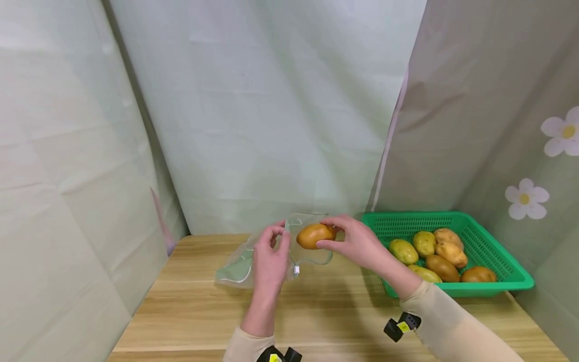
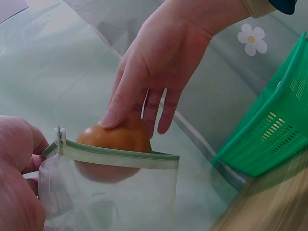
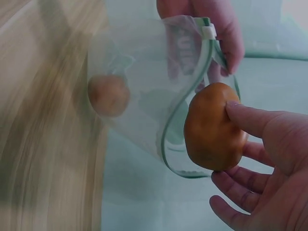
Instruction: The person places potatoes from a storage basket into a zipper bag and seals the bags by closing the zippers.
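Note:
My right hand (image 1: 357, 241) holds a smooth brown potato (image 1: 314, 235) between thumb and fingers. The potato is at the mouth of a clear zip bag (image 3: 144, 62) with a green rim and a white slider (image 1: 296, 270). In the left wrist view its lower part shows through the plastic, below the rim. My left hand (image 1: 271, 259) pinches the bag near the slider, keeping the mouth spread apart. From the right wrist, a blurred, rounded brown shape (image 3: 108, 95) shows through the bag's far part.
A green plastic basket (image 1: 493, 246) stands on the right of the wooden table (image 1: 190, 306). Several brown, tan and yellow-green potatoes (image 1: 441, 269) lie in it. Pale green cloth (image 1: 280, 100) hangs behind the table and along both sides.

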Demonstrator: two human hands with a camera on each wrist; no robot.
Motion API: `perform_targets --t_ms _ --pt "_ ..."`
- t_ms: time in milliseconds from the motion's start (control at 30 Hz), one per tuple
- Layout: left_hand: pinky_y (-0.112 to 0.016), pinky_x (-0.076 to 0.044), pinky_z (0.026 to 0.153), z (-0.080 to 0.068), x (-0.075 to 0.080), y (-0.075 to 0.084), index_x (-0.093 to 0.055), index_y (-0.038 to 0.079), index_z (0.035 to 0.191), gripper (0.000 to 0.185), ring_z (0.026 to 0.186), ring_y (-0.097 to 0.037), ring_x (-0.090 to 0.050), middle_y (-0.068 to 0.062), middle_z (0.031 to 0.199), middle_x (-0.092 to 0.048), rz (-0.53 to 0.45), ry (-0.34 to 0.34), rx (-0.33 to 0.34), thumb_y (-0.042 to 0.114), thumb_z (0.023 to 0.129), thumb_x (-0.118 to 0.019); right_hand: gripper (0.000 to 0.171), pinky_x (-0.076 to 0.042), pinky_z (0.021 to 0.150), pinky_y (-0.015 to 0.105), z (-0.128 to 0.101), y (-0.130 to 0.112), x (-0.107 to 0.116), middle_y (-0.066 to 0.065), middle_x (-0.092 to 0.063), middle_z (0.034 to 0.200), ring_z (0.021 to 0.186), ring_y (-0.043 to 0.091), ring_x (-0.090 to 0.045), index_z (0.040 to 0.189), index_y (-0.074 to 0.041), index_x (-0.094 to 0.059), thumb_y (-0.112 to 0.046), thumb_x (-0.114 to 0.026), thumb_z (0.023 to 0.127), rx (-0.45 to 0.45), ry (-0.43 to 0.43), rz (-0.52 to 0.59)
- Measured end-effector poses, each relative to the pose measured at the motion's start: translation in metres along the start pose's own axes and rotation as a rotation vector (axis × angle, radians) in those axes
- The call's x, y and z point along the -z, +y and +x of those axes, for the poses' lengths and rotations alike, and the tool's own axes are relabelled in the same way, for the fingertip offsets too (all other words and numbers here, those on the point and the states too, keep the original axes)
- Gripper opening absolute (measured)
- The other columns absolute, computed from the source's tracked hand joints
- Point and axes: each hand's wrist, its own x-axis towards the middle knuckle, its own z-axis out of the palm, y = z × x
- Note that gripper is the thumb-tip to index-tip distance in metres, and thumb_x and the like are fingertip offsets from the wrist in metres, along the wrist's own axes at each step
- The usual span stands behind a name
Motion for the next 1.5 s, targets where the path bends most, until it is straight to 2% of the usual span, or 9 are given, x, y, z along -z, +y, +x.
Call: perform_targets --t_ms 167,367,567,700,833,1033,1300,1500 --pt "-0.054 -0.040 0.126 0.002 -0.001 0.001 -0.070 0.011 0.101 0.007 0.145 -0.033 -0.058 -0.003 0.142 -0.073 0.000 0.003 0.007 0.016 0.106 -0.069 0.057 -0.059 0.089 0.047 0.005 -0.003 -0.010 0.002 -0.074 0.128 0.114 0.025 -0.068 0.145 -0.014 -0.072 -0.043 -0.086 0.098 0.029 -0.004 -0.027" --pt "-0.058 -0.037 0.127 0.003 0.000 0.000 -0.069 0.008 0.102 0.010 0.148 -0.035 -0.055 -0.003 0.144 -0.073 -0.018 0.000 0.018 0.016 0.107 -0.068 0.056 -0.058 0.083 0.042 0.010 -0.007 -0.021 0.000 -0.074 0.123 0.111 0.026 -0.069 0.144 -0.015 -0.074 -0.043 -0.087 0.097 0.011 -0.024 -0.039" --pt "-0.060 -0.035 0.127 0.003 0.002 0.000 -0.069 0.007 0.103 0.011 0.148 -0.035 -0.055 -0.002 0.144 -0.072 -0.046 0.001 0.023 0.017 0.107 -0.068 0.055 -0.059 0.085 0.044 0.013 -0.009 -0.030 0.001 -0.074 0.123 0.115 0.027 -0.070 0.145 -0.017 -0.073 -0.043 -0.087 0.098 -0.006 -0.041 -0.053" --pt "-0.062 -0.033 0.128 0.003 0.003 0.000 -0.069 0.007 0.104 0.012 0.149 -0.035 -0.053 0.000 0.144 -0.072 -0.066 0.005 0.027 0.018 0.107 -0.068 0.056 -0.060 0.092 0.051 0.011 -0.009 -0.031 0.006 -0.074 0.135 0.120 0.029 -0.070 0.148 -0.017 -0.071 -0.041 -0.085 0.100 -0.003 -0.056 -0.036" --pt "-0.062 -0.032 0.128 0.002 0.003 0.001 -0.069 0.005 0.103 0.011 0.150 -0.036 -0.053 -0.003 0.144 -0.072 -0.095 0.009 0.015 0.016 0.107 -0.068 0.057 -0.060 0.097 0.056 0.005 -0.008 -0.026 0.008 -0.071 0.145 0.126 0.033 -0.069 0.152 -0.019 -0.069 -0.041 -0.083 0.101 -0.017 -0.062 -0.007" --pt "-0.058 -0.034 0.128 0.002 0.003 0.003 -0.069 0.006 0.101 0.014 0.150 -0.033 -0.053 0.000 0.143 -0.072 -0.099 0.027 0.010 0.018 0.109 -0.068 0.054 -0.057 0.103 0.059 -0.007 0.000 -0.011 0.006 -0.071 0.145 0.129 0.032 -0.068 0.150 -0.018 -0.069 -0.037 -0.083 0.102 -0.002 -0.039 0.013" --pt "-0.053 -0.034 0.129 0.002 0.003 0.004 -0.068 0.008 0.099 0.013 0.149 -0.030 -0.054 0.002 0.142 -0.073 -0.105 0.040 0.004 0.017 0.108 -0.068 0.055 -0.058 0.098 0.057 -0.015 0.017 0.013 0.008 -0.074 0.136 0.125 0.033 -0.067 0.149 -0.015 -0.070 -0.034 -0.085 0.100 -0.010 0.018 -0.046" --pt "-0.056 -0.033 0.129 0.002 0.003 0.004 -0.068 0.008 0.099 0.012 0.150 -0.031 -0.052 0.001 0.142 -0.072 -0.117 0.034 0.010 0.017 0.109 -0.068 0.059 -0.056 0.100 0.061 -0.021 0.029 0.031 0.010 -0.071 0.140 0.130 0.037 -0.065 0.153 -0.016 -0.066 -0.037 -0.084 0.101 -0.043 0.026 -0.078"
